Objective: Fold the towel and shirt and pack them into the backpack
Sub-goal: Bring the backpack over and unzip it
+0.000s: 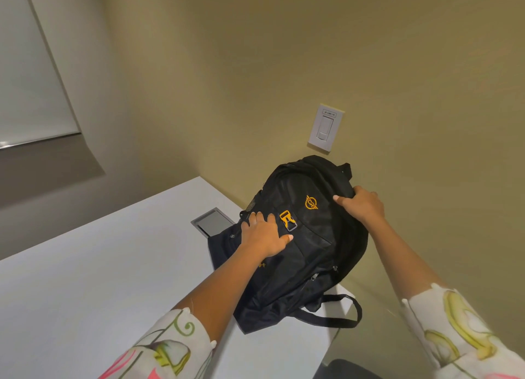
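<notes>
A black backpack (pixel 306 253) with a yellow logo and a yellow buckle lies on the white table (pixel 99 279), pushed against the wall, its zips drawn closed. My left hand (pixel 262 235) rests flat on its front panel beside the buckle, fingers spread. My right hand (pixel 362 204) grips the fabric of the upper right side near the top. Neither towel nor shirt shows anywhere in view.
A grey metal cable hatch (pixel 211 221) is set into the table just left of the backpack. A white wall switch (pixel 326 127) sits above it. A shoulder strap (pixel 338 319) hangs over the table's right edge. A dark chair part (pixel 346 368) shows below.
</notes>
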### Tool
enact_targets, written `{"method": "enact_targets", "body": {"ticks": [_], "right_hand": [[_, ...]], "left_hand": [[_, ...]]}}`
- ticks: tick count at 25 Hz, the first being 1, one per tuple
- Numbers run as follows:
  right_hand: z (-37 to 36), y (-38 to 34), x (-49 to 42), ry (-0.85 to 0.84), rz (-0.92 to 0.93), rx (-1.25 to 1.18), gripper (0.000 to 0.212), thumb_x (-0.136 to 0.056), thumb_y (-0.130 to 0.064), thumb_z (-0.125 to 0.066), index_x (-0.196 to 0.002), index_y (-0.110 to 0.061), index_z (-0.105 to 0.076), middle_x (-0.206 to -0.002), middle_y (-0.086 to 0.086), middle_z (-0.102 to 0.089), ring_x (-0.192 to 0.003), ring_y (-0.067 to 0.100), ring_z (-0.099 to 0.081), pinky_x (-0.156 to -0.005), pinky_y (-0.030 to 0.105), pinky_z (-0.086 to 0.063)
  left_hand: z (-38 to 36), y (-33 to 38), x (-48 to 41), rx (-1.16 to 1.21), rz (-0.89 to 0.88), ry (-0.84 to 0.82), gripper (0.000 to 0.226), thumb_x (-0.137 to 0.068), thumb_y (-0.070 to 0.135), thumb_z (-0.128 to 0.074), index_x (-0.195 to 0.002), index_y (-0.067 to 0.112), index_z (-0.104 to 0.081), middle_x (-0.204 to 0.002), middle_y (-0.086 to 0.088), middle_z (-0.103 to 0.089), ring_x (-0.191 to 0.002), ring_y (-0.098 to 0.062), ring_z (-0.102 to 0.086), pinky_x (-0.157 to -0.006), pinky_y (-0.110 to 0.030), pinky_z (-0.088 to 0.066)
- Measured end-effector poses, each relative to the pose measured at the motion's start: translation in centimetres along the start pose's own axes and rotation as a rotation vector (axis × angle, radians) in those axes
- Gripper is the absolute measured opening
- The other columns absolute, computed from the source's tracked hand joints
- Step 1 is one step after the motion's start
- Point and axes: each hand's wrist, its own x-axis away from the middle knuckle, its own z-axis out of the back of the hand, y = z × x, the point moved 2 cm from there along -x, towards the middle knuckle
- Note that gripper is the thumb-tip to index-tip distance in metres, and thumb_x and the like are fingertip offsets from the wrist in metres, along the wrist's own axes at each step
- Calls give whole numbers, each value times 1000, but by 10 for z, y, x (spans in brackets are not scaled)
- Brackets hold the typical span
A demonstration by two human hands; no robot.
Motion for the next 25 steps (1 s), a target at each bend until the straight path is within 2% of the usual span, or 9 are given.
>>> {"method": "enact_targets", "body": {"ticks": [3,7,11,13,15,17,18,20,25], "right_hand": [[8,-17,13,-20,49,10,52,-81,-60,-62,-111,-17,-61,-112,10,-64,-104,34,-60,-76,35,-46],[12,-34,38,-74,46,-14,51,-83,-59,-61,-103,-13,-63,-102,7,-67,-96,31,-62,-74,33,-48],[14,-45,68,-116,48,-82,45,-83,-55,-63,-93,-11,-59,-94,6,-65,-89,28,-63,-75,37,-52],[12,-50,85,-148,45,-155,40,-83,-52,-64,-86,-13,-56,-88,3,-64,-82,24,-63,-72,36,-53],[6,-57,101,-191,45,-265,39,-79,-51,-65,-89,-14,-61,-88,3,-68,-77,22,-67,-73,38,-58],[-1,-65,118,-229,38,-356,44,-74,-50,-66,-97,-12,-64,-90,4,-72,-72,24,-72,-77,41,-60],[-4,-69,127,-255,27,-398,45,-75,-47,-67,-100,-11,-64,-90,5,-73,-70,24,-73,-77,42,-61],[-10,-79,147,-322,-2,-492,42,-80,-40,-69,-105,-6,-63,-90,9,-73,-65,27,-73,-72,37,-61],[-26,-99,205,-463,-70,-713,38,-84,-30,-67,-112,-5,-62,-93,16,-73,-63,28,-73,-59,27,-57]], "left_hand": [[0,11,5,41,-49,-7,91,-85,75,-42,-151,15,-22,-159,-15,-20,-147,-34,-13,-114,-54,-20],[4,22,13,158,-119,25,92,-81,76,-48,-148,16,-29,-156,-10,-29,-144,-32,-22,-112,-56,-24],[11,27,24,300,-171,53,81,-83,70,-54,-145,21,-37,-151,-4,-38,-140,-30,-32,-109,-56,-28],[10,23,31,395,-182,25,69,-87,57,-59,-145,26,-39,-150,-2,-39,-137,-28,-36,-109,-55,-28],[12,16,42,657,-143,-17,54,-90,36,-60,-141,28,-45,-143,-2,-47,-121,-22,-52,-103,-45,-40],[17,6,53,932,-75,-20,47,-91,22,-59,-137,25,-52,-135,-2,-55,-100,-13,-59,-88,-28,-47],[19,-1,55,994,-55,-21,47,-90,19,-60,-136,22,-53,-134,-2,-56,-104,-12,-58,-89,-25,-45],[22,-16,63,1023,-32,-60,52,-88,20,-64,-138,19,-52,-135,-1,-56,-121,-16,-53,-99,-28,-40],[16,-70,89,1033,72,-89,38,-90,34,-66,-124,17,-62,-126,1,-59,-117,-18,-53,-99,-34,-40]]}}
